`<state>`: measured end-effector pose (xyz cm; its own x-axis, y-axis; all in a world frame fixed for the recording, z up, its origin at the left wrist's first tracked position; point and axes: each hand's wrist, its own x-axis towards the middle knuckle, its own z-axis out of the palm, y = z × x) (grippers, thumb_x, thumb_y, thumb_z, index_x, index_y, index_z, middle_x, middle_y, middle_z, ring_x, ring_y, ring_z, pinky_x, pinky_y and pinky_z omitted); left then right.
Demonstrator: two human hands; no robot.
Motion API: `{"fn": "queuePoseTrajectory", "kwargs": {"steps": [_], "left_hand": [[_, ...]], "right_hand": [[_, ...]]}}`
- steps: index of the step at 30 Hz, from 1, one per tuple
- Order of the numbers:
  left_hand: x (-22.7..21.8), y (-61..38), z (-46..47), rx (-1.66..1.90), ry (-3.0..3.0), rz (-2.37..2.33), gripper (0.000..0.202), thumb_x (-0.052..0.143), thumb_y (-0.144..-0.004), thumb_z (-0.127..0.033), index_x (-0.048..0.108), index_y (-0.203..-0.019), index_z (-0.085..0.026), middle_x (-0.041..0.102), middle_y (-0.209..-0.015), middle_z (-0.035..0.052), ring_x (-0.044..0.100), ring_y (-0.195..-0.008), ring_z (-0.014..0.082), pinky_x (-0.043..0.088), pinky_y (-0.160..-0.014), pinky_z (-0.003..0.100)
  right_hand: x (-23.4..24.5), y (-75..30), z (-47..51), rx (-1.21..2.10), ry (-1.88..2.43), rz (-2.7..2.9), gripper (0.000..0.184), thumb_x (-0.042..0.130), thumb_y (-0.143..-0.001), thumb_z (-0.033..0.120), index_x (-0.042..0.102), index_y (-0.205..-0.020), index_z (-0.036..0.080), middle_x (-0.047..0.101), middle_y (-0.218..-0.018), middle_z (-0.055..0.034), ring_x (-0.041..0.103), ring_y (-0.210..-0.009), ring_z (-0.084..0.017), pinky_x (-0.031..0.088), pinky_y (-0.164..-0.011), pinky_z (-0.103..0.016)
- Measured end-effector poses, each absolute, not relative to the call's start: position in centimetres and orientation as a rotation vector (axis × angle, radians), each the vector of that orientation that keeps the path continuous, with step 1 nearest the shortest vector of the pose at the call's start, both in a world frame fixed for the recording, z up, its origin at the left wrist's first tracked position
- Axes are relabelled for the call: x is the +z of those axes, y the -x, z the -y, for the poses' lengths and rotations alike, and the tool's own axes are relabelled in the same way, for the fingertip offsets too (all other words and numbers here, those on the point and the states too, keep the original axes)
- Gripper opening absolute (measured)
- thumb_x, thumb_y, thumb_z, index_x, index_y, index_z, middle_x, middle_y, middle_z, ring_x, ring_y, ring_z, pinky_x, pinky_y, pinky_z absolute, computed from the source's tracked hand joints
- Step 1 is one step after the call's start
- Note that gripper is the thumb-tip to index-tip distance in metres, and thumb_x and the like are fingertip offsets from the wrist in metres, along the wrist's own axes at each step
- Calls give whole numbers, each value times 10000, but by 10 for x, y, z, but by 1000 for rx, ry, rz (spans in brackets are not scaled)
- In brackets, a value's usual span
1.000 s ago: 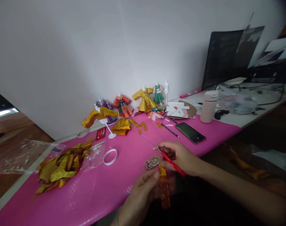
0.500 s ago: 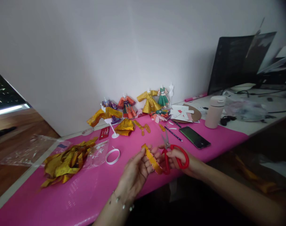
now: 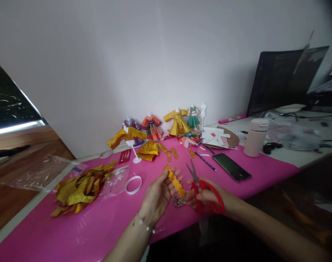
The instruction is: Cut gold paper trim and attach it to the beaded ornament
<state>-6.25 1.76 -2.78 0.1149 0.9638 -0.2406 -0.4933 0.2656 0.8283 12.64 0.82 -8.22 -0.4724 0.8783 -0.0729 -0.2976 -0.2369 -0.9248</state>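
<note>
My left hand (image 3: 157, 193) grips a narrow gold paper strip (image 3: 176, 182) with red dots, held slanted above the pink mat (image 3: 100, 225). My right hand (image 3: 209, 198) holds red-handled scissors (image 3: 201, 187) by the loops, blades parted and pointing up and away. Its fingers also touch the strip's lower end. A small multicoloured oval piece (image 3: 179, 200) sits just under the strip, between both hands.
Gold paper scraps (image 3: 78, 187) and a tape ring (image 3: 133, 185) lie to the left. Small paper dresses on stands (image 3: 155, 129) line the wall. A pencil (image 3: 205, 161), phone (image 3: 231, 166), beige tumbler (image 3: 255, 137) and monitor (image 3: 286, 80) are to the right.
My view has tilted down and left a little. The right hand has lowered the scissors and their blades have parted. The oval piece shows again beneath the strip.
</note>
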Motion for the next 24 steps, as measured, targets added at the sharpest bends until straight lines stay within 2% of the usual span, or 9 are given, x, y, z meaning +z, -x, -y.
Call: {"fn": "queuePoseTrajectory", "kwargs": {"steps": [3,5,8,10,15,20,24], "left_hand": [[-40,71,-31,1224,-781,-936,202,550,-968,-195,721,-927,-96,776,-928,120,744,-843,186,573,-780,267],[-51,78,-43,1224,-885,-979,175,598,-949,-209,726,-909,-97,765,-891,91,721,-820,165,556,-773,256],[-70,88,-63,1149,-1056,-1059,144,629,-945,-251,693,-932,-122,712,-817,17,673,-701,143,561,-690,298],[-83,92,-76,1062,-1163,-1098,155,636,-944,-285,671,-972,-136,692,-847,6,657,-681,143,566,-652,315],[-111,90,-115,839,-1383,-1158,226,633,-944,-311,645,-1102,-150,688,-1062,60,684,-863,198,588,-746,383],[-124,93,-163,616,-1549,-1255,291,637,-941,-310,621,-1191,-163,663,-1182,85,678,-968,234,584,-813,432],[-128,100,-190,503,-1661,-1392,310,631,-944,-317,610,-1215,-168,656,-1203,91,676,-981,237,584,-820,440]], "right_hand": [[-89,-129,-16,1723,884,1168,565,769,-688,469,527,-1121,199,743,-787,-57,734,-733,-247,546,-648,-357],[-93,-132,-23,1654,955,1181,587,731,-707,567,545,-1125,200,722,-738,-39,708,-635,-227,524,-556,-329],[-99,-137,-32,1564,1057,1224,607,672,-733,644,576,-1123,190,694,-672,-19,650,-507,-191,493,-482,-305],[-102,-140,-35,1510,1127,1260,600,630,-765,660,593,-1120,178,677,-639,-11,617,-467,-169,479,-464,-291],[-99,-141,-44,1355,1311,1369,563,552,-818,668,597,-1101,184,660,-672,0,563,-450,-127,443,-442,-256],[-85,-141,-67,1117,1510,1629,437,479,-885,587,605,-747,191,596,-557,4,552,-457,-135,418,-469,-260],[-90,-143,-89,751,1646,1919,316,551,-844,451,622,-658,204,644,-601,-37,612,-591,-201,411,-567,-309]]}}
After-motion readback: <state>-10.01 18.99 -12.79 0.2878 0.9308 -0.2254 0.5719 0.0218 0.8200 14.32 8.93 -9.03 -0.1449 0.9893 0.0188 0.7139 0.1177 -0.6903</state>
